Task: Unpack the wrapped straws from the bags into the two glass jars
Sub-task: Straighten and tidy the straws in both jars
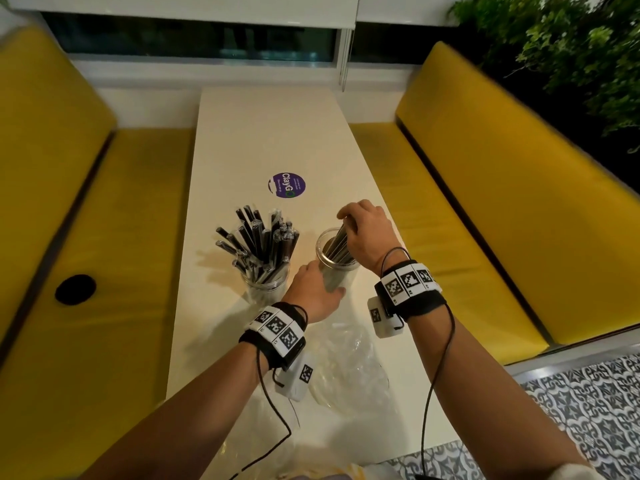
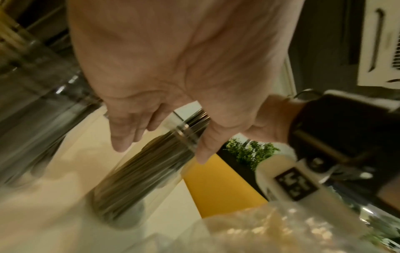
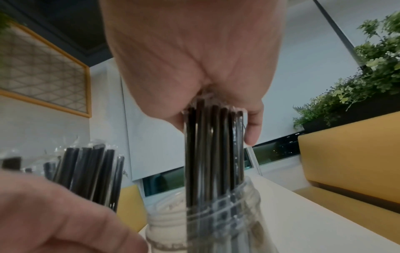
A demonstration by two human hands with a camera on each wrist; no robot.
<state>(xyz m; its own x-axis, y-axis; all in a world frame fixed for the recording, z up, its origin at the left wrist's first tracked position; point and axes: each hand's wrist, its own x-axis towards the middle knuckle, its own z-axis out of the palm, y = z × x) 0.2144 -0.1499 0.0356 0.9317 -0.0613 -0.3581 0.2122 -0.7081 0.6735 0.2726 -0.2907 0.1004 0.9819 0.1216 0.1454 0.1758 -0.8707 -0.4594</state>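
- My right hand [image 1: 367,233] clamps a straw bundle [image 3: 214,154], its lower ends inside the right jar [image 1: 334,263].
- My left hand [image 1: 313,292], fingers relaxed, steadies that jar on the tabletop [image 1: 263,133].
- Step: loading the second jar; next, I judge, release.

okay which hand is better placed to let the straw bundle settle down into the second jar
The right hand: it already grips the straw bundle from above, its lower ends inside the right jar. The left hand is at that jar's side, well placed to steady it.
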